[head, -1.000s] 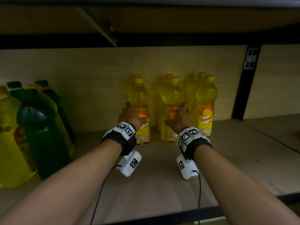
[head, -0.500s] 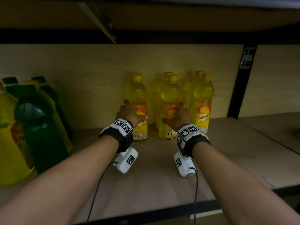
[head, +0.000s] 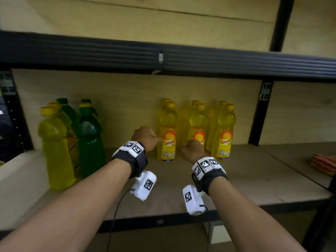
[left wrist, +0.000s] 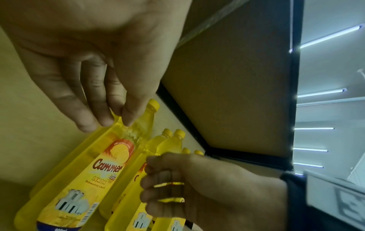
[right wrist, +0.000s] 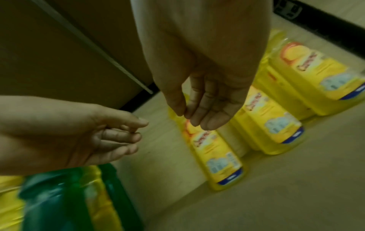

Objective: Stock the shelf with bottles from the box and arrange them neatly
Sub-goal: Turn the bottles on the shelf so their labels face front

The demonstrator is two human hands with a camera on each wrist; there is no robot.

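Observation:
Several yellow dish-soap bottles stand in three short rows on the wooden shelf (head: 254, 179). The front ones are the left bottle (head: 168, 135), the middle bottle (head: 197, 122) and the right bottle (head: 224, 135). My left hand (head: 145, 137) hovers just left of the left bottle (left wrist: 82, 179), its fingers (left wrist: 88, 109) loose and holding nothing. My right hand (head: 192, 150) hangs in front of the middle bottle (right wrist: 274, 118), a little apart from it. Its fingers (right wrist: 209, 109) are relaxed and empty.
Large green (head: 91, 142) and yellow (head: 54, 151) bottles crowd the shelf's left end. A black upright (head: 258, 120) bounds the bay on the right, with a red-and-yellow packet (head: 325, 164) beyond it. The upper shelf's dark beam (head: 163, 57) runs overhead.
Both hands have let go of the front left and middle bottles and drawn back toward the shelf's front. The head view has pulled back and up.

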